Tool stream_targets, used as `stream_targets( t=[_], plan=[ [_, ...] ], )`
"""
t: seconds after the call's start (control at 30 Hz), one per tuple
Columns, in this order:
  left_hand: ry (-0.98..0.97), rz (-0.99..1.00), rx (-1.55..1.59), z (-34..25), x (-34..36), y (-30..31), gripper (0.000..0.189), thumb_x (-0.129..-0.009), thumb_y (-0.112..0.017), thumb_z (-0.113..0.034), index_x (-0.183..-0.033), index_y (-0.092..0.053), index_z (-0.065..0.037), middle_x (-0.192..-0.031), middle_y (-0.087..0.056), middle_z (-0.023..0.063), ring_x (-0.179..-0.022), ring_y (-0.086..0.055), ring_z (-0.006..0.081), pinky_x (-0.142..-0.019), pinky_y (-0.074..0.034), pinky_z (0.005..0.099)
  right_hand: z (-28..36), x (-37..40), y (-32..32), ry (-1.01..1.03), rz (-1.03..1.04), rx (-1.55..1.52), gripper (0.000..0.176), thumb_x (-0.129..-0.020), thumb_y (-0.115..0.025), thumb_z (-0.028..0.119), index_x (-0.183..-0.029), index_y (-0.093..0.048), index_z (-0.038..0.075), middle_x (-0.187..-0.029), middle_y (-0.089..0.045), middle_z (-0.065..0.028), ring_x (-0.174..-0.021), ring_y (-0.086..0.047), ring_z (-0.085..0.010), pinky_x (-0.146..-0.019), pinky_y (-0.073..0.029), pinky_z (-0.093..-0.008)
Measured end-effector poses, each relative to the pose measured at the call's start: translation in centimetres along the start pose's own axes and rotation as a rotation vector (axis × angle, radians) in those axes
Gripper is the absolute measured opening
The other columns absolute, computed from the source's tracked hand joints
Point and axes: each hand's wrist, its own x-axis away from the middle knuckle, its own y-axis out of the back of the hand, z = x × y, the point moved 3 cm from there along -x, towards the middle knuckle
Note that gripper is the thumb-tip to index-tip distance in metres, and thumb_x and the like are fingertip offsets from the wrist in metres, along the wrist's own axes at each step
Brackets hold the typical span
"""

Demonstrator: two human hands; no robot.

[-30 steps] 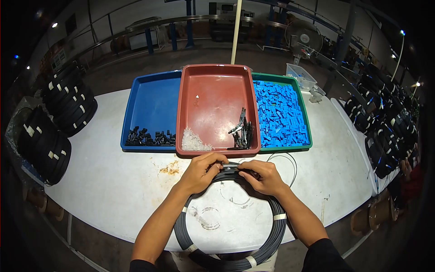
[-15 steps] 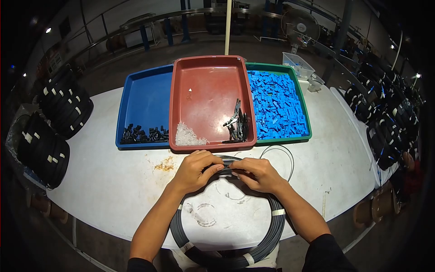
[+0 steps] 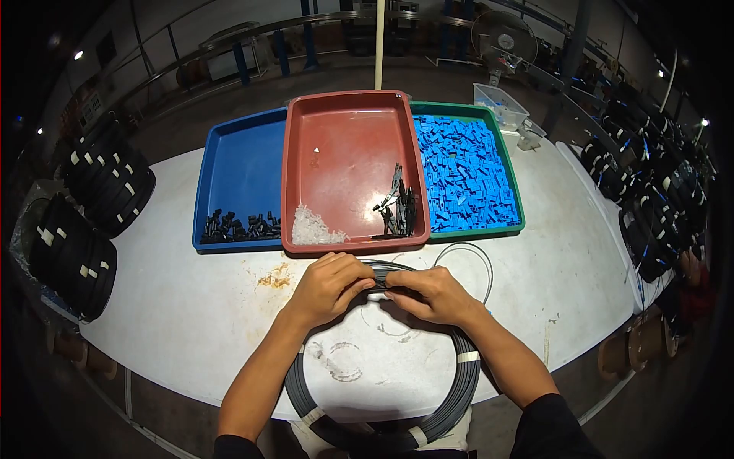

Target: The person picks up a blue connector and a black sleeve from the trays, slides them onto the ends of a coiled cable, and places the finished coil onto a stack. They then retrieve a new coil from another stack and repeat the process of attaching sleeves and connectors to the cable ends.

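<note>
A coil of thin black cable, bound in places with pale tape, lies at the near edge of the white table. My left hand is closed round the coil's far side, its thumb and fingers pressed together. Just to the right, my right hand pinches the same stretch of cable, fingertips a little apart from the left ones. A loose loop of cable rises past my right hand. What lies under the fingertips is partly hidden.
Beyond the hands stand a blue tray with black pieces, a red tray with clear bits and black-handled tools, and a green tray full of blue connectors. Black coils are stacked left; more coils lie right.
The view has shifted slightly. My right hand's fingers have closed in a little on the cable; my left hand keeps its hold, and the coil stays put.
</note>
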Motion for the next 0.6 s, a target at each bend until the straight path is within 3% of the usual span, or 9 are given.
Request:
stream_targets(
  t=[0.6],
  plan=[
    [0.076,0.013,0.02,0.16,0.11,0.03,0.01,-0.091,-0.072,-0.014,-0.095,-0.069,-0.005,-0.084,-0.067,0.0075,-0.073,-0.061,0.0272,-0.071,-0.047,0.0375,-0.5,0.27,-0.31,0.051,-0.046,0.026,0.036,-0.087,-0.072,0.006,-0.123,-0.066,0.004,-0.098,-0.074,-0.0172,-0.08,-0.072,-0.0344,-0.073,-0.059,-0.0402]
  ],
)
